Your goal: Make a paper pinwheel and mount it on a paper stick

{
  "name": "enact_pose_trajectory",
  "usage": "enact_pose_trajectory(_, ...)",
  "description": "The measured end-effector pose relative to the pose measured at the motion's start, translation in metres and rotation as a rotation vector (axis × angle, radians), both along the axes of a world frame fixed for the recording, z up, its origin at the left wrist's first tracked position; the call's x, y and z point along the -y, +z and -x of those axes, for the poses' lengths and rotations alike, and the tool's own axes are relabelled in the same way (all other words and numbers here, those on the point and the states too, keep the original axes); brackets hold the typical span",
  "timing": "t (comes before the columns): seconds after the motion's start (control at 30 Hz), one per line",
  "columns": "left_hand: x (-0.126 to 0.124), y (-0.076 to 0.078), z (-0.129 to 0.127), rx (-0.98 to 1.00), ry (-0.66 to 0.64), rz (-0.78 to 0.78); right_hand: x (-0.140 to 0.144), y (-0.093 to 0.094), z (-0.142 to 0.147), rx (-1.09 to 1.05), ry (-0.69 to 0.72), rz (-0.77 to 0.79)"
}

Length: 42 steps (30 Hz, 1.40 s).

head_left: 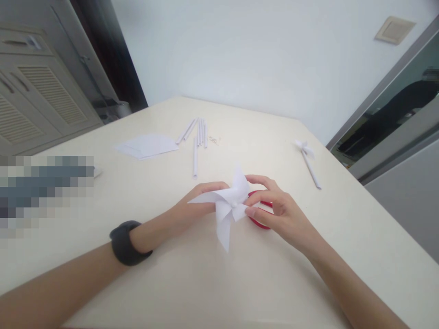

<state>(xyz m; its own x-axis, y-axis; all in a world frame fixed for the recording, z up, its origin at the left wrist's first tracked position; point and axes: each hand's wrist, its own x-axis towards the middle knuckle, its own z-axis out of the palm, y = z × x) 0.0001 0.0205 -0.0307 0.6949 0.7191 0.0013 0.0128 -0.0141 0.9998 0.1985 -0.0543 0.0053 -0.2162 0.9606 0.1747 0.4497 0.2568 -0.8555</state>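
A white paper pinwheel [224,208] is held up over the table between my two hands, its pointed blades spread and a small white knob at its centre. My left hand [202,201] is closed behind it, with the fingertips hidden by the blades. With thumb and fingers, my right hand [270,201] pinches the edge of a right-side blade near the centre. Red-handled scissors [260,224] lie on the table below my right hand, their blades out of sight.
On the white table [192,283], several rolled paper sticks [200,132] lie at the back beside a stack of white paper [151,145]. A pinwheel on a stick [310,167] rests at the right. A wall [233,55] stands behind. A blurred patch covers the left edge.
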Motion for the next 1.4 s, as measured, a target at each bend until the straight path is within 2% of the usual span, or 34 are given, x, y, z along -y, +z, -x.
enact_pose_trajectory(0.17,0.005,0.012,-0.002,-0.034,0.021,-0.049,0.003,0.000,0.001,0.145,-0.178,-0.213)
enact_pose_trajectory(0.3,0.010,0.015,-0.005,0.006,-0.058,-0.109,0.007,-0.003,0.005,0.262,-0.148,-0.319)
enact_pose_trajectory(0.6,0.004,-0.001,-0.005,-0.035,-0.022,-0.191,0.003,-0.012,0.008,0.324,-0.132,-0.275)
enact_pose_trajectory(0.77,0.006,0.003,-0.008,-0.152,0.003,-0.268,0.000,-0.018,0.008,0.361,-0.201,-0.342)
enact_pose_trajectory(0.9,0.001,0.004,-0.006,-0.217,-0.020,-0.331,-0.002,-0.018,0.005,0.317,-0.254,-0.323)
enact_pose_trajectory(0.97,-0.007,0.004,-0.002,-0.263,0.066,-0.421,-0.003,-0.016,0.002,0.277,-0.290,-0.308)
enact_pose_trajectory(1.03,-0.019,0.003,0.007,-0.433,0.204,-0.564,-0.004,-0.015,0.000,0.247,-0.326,-0.302)
enact_pose_trajectory(1.17,-0.048,-0.002,0.028,-0.577,0.404,-0.721,-0.004,-0.012,-0.001,0.210,-0.343,-0.308)
enact_pose_trajectory(1.23,-0.059,-0.007,0.035,-0.632,0.409,-0.798,-0.003,-0.012,0.000,0.195,-0.341,-0.308)
enact_pose_trajectory(1.3,-0.066,-0.009,0.041,-0.686,0.361,-0.828,-0.002,-0.012,0.001,0.186,-0.344,-0.302)
enact_pose_trajectory(1.4,-0.069,-0.007,0.050,-0.753,0.349,-0.856,-0.002,-0.011,0.001,0.181,-0.346,-0.304)
